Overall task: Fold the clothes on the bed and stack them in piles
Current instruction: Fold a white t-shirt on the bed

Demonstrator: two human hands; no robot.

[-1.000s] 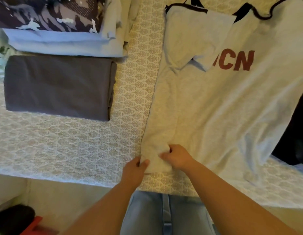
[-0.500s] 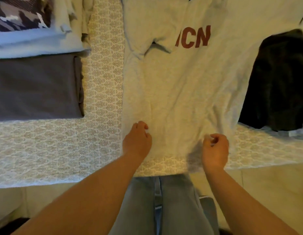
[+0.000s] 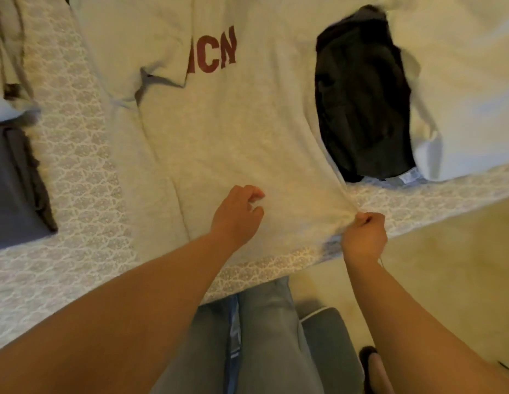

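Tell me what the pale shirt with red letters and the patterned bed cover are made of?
The pale grey shirt with dark red letters looks like soft, matte cotton knit: it creases gently and bunches where the right hand pinches its hem. The patterned white-and-grey bed cover looks like woven or quilted cloth with a repeating lace-like print; the exact fibre can't be told.

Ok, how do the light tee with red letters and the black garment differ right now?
The light tee lies spread flat; the black garment sits bunched. The right hand pinches the tee's hem corner; nothing touches the black one. Both rest on the patterned bed cover.
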